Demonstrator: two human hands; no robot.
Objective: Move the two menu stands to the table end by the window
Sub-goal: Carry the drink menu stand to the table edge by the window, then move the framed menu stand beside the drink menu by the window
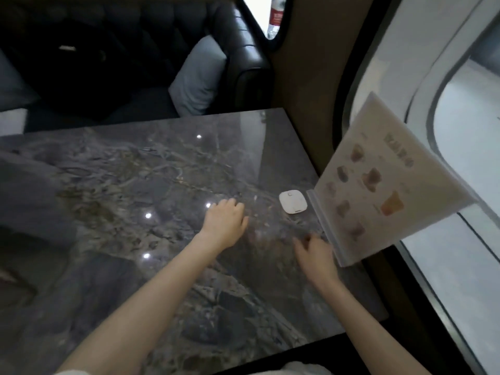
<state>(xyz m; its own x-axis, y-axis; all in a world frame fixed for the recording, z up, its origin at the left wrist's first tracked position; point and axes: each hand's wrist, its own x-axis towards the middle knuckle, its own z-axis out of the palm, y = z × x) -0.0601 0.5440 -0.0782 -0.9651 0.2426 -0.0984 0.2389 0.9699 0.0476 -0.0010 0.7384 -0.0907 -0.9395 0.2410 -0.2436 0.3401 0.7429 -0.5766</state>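
One clear acrylic menu stand (pixel 378 182) with pictures of drinks stands at the right end of the dark marble table (pixel 135 185), beside the window (pixel 465 147). Its base rests on the table edge. My right hand (pixel 315 254) hovers just left of the stand's base, fingers apart, holding nothing. My left hand (pixel 226 220) lies palm down on the table further left, fingers loosely curled and empty. I see only this one menu stand.
A small white square device (pixel 293 202) lies on the table next to the stand's base. A dark tufted bench (pixel 121 50) with a grey cushion (pixel 198 77) sits behind the table. A wall panel (pixel 305 77) borders the far right corner.
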